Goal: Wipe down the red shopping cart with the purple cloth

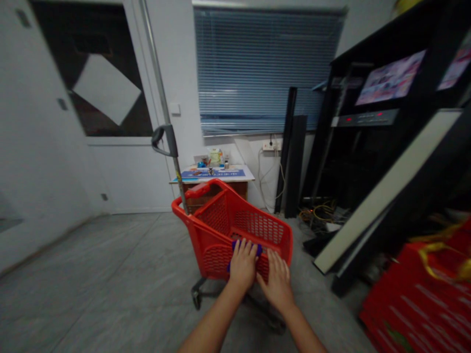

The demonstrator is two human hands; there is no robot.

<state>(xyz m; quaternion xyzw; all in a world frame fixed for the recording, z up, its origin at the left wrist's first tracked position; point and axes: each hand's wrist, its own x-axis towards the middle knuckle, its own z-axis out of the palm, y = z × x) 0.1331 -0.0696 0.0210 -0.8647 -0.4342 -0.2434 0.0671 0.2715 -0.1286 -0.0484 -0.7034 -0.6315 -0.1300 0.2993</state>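
Note:
A red plastic shopping cart (213, 235) stands in front of me on dark wheeled legs. My left hand (243, 267) presses a purple cloth (259, 250) against the rim of its near side, with the fingers laid over the cloth. Just to the right, my right hand (277, 282) rests at the same rim with its fingers stretched out and nothing seen in it. The palms and the underside of the cloth are hidden. A long metal pole with a grey D-shaped handle (167, 139) rises beside the cart's push bar.
Behind the cart stands a small table (221, 174) with bottles and small items, under a window with blinds (265, 73). To the right are leaning boards (386, 191), a black rack (353, 147), cables on the floor (320, 213) and a red bag (419, 294). A door (121, 166) is at left.

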